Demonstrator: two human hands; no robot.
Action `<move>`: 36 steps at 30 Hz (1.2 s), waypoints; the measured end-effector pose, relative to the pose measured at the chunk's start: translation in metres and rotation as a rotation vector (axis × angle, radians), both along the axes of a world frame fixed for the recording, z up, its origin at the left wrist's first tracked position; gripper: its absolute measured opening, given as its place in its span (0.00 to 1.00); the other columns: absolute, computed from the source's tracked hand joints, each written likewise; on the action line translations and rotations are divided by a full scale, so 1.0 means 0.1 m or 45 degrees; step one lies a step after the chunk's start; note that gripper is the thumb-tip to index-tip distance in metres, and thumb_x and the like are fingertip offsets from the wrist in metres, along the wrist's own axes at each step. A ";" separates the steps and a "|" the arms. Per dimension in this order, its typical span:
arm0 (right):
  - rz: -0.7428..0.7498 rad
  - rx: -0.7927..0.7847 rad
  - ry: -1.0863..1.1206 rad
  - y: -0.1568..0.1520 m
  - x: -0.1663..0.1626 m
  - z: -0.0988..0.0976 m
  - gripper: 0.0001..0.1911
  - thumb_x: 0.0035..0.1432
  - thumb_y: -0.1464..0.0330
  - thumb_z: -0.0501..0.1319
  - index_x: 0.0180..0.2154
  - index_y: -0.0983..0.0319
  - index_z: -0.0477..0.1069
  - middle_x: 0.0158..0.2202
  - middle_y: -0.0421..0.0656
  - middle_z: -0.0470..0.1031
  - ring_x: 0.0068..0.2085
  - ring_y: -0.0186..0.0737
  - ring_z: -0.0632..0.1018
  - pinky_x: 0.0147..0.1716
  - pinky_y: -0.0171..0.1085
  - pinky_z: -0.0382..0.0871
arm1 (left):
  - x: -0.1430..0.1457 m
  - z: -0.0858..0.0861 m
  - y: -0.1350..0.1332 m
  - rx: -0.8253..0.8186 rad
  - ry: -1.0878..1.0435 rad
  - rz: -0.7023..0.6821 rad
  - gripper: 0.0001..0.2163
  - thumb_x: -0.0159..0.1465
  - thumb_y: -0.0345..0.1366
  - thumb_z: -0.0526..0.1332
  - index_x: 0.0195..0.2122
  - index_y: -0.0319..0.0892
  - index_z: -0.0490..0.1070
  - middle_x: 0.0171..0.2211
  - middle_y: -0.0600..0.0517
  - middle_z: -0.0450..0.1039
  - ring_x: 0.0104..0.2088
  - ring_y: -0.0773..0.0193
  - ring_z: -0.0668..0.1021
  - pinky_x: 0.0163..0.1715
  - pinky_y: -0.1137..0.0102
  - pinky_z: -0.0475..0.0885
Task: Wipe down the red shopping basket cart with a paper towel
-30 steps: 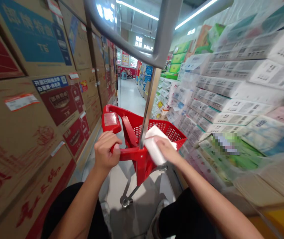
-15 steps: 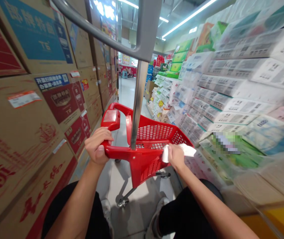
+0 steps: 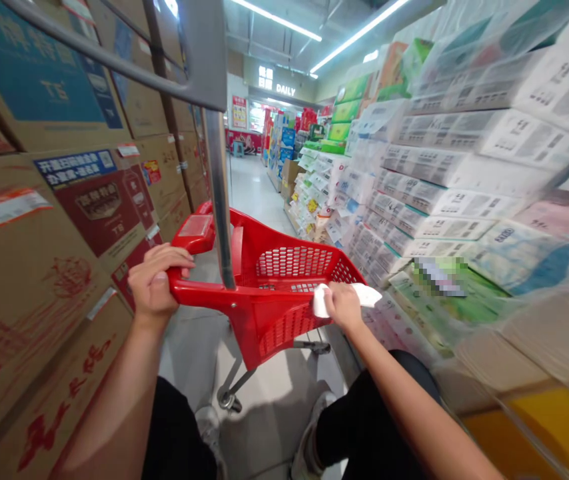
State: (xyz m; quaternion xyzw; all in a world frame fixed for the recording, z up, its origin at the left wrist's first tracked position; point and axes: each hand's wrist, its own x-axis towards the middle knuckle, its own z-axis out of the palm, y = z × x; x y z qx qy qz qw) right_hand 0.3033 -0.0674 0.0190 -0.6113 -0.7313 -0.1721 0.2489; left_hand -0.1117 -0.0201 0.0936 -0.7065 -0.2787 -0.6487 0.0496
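Observation:
In front of me is a red plastic shopping cart (image 3: pixel 244 307) with perforated basket walls and a metal pole rising from it. My left hand (image 3: pixel 157 280) is closed round the cart's handle at its left end. My right hand (image 3: pixel 343 303) is closed on a white cloth or tissue (image 3: pixel 367 294), held against the right rim of the basket. White ends of it stick out on both sides of the fist. The part of the basket that shows holds nothing.
Stacked cardboard boxes (image 3: pixel 39 233) line the left side closely. On the right are high stacks of plastic-wrapped tissue packs (image 3: pixel 444 153). A tiled aisle floor (image 3: pixel 249 180) runs ahead between them toward further shelves. A grey frame (image 3: pixel 199 60) tops the pole.
The cart, its pole and my left hand have shifted left in view, the right hand slightly. More of the aisle and a lit sign ahead show. Both hands keep their grip.

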 end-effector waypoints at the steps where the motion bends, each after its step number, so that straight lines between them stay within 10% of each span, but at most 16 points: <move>1: -0.052 0.009 -0.017 0.02 0.11 -0.03 0.18 0.70 0.63 0.47 0.31 0.60 0.68 0.29 0.46 0.72 0.35 0.45 0.70 0.39 0.40 0.56 | -0.01 -0.01 -0.02 -0.005 -0.027 0.062 0.20 0.69 0.43 0.45 0.33 0.42 0.74 0.26 0.51 0.74 0.38 0.55 0.80 0.55 0.47 0.70; 6: -0.170 0.065 0.025 0.07 -0.21 -0.09 0.15 0.69 0.67 0.47 0.38 0.62 0.71 0.35 0.48 0.74 0.40 0.48 0.70 0.45 0.43 0.57 | 0.45 -0.03 -0.33 0.166 -0.084 0.668 0.26 0.63 0.30 0.57 0.63 0.47 0.61 0.60 0.40 0.66 0.60 0.44 0.70 0.56 0.45 0.68; 8: -0.147 0.053 0.076 0.08 -0.55 -0.09 0.16 0.70 0.66 0.47 0.40 0.62 0.71 0.37 0.49 0.74 0.42 0.49 0.69 0.47 0.44 0.57 | 0.80 -0.02 -0.44 0.293 0.268 0.551 0.26 0.60 0.29 0.58 0.60 0.51 0.64 0.57 0.44 0.69 0.57 0.47 0.73 0.57 0.46 0.66; 12: 0.006 0.026 0.139 0.05 -1.00 -0.04 0.18 0.72 0.64 0.46 0.51 0.63 0.70 0.45 0.50 0.75 0.47 0.49 0.70 0.50 0.44 0.58 | 1.23 -0.10 -0.32 -0.085 0.814 0.379 0.17 0.62 0.34 0.57 0.53 0.44 0.72 0.50 0.43 0.76 0.53 0.49 0.75 0.57 0.51 0.64; 16: 0.154 -0.057 0.026 0.00 -0.87 -0.01 0.18 0.72 0.61 0.49 0.53 0.62 0.70 0.44 0.49 0.77 0.44 0.47 0.73 0.45 0.41 0.59 | 1.06 -0.28 0.06 -0.264 0.934 0.589 0.11 0.66 0.41 0.54 0.33 0.43 0.73 0.32 0.42 0.76 0.40 0.49 0.74 0.47 0.52 0.64; 25: -0.026 -0.055 -0.051 -0.14 -0.24 -0.19 0.20 0.71 0.60 0.48 0.31 0.61 0.71 0.29 0.46 0.75 0.35 0.43 0.73 0.38 0.39 0.57 | 0.71 -0.37 0.29 -0.333 0.839 0.682 0.14 0.66 0.46 0.55 0.28 0.44 0.72 0.32 0.44 0.77 0.39 0.50 0.71 0.48 0.51 0.58; 36: 0.038 -0.013 0.128 0.22 -1.93 0.12 0.19 0.73 0.60 0.47 0.37 0.59 0.72 0.33 0.46 0.78 0.34 0.44 0.75 0.36 0.39 0.61 | 0.81 -0.34 -0.15 -0.221 1.046 0.548 0.08 0.65 0.34 0.53 0.33 0.44 0.71 0.33 0.45 0.74 0.38 0.53 0.72 0.45 0.55 0.59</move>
